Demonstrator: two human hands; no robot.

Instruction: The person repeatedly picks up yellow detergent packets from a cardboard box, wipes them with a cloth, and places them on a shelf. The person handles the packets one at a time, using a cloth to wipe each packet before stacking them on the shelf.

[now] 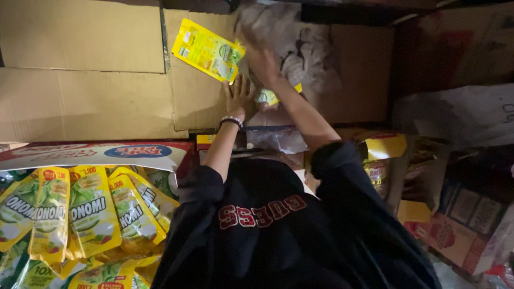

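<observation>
Both hands reach far up against the brown cardboard boxes (85,69). Left hand (240,99), with a beaded bracelet at the wrist, lies flat and spread on the cardboard, gripping nothing. Right hand (262,61) is raised beside a yellow-green flat plastic sachet (208,51), apparently pinching its right edge; the grip is blurred, so I cannot tell for sure. Near left, a red-rimmed carton (96,152) holds a heap of like yellow sachets (91,214), so most seem still unmoved. A crumpled clear plastic bag (300,48) hangs just right of the hands.
</observation>
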